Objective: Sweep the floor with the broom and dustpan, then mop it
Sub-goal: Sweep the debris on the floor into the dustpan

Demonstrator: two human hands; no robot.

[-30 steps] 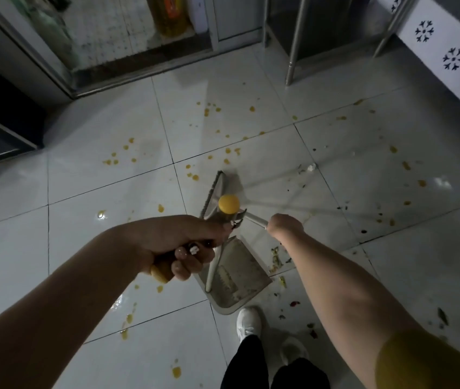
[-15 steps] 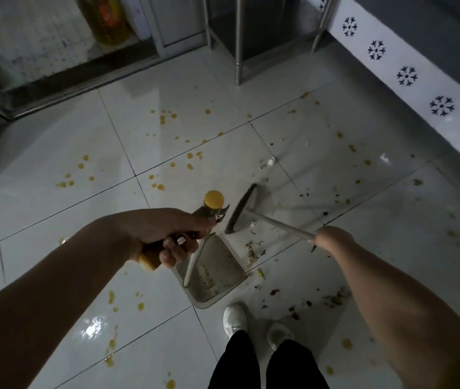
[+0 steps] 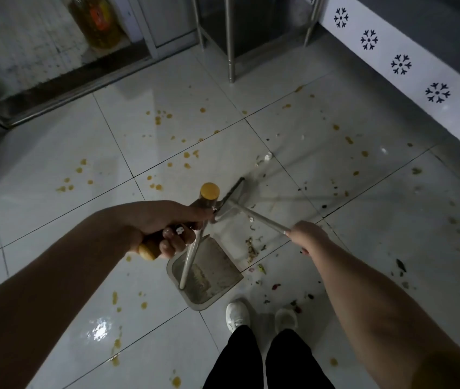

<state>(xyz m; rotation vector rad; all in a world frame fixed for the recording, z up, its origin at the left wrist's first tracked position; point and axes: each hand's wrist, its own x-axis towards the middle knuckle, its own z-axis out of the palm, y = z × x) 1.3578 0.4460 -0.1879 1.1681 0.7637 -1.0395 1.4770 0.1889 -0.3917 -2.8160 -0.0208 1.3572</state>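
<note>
Head view, looking down at a pale tiled floor [image 3: 40, 169], dim and glossy, with a bright glare patch at the near left. The left hand [image 3: 164, 228] is wrapped tightly round the dustpan's handle, a dark grip with yellow at both ends; one yellow end pokes up past the thumb. From that grip a pale metal shaft runs down to the dustpan [image 3: 212, 276], which sits on the floor just ahead of the person's white shoes [image 3: 237, 315] with its open edge facing right. Grey dirt streaks its inside.

The right hand [image 3: 307, 234] is closed around the thin pale handle of the broom [image 3: 259, 217]. The handle slants away to the left and far side, ending at the broom head just right of the dustpan's yellow top. The head is blurred, so I cannot tell whether its bristles touch the tiles.

A small heap of scraps [image 3: 251, 248] lies just beside the dustpan's right edge, and more bits lie scattered to the near right. Yellow spots [image 3: 161, 117] dot the tiles from far to near left. Black trousers [image 3: 240, 357] show at the bottom edge. At the far side stands a metal leg [image 3: 231, 51]. A white band with dark flower-like marks [image 3: 400, 64] runs along the right wall, and what seems to be a bottle of yellow liquid [image 3: 98, 21] stands far left.
</note>
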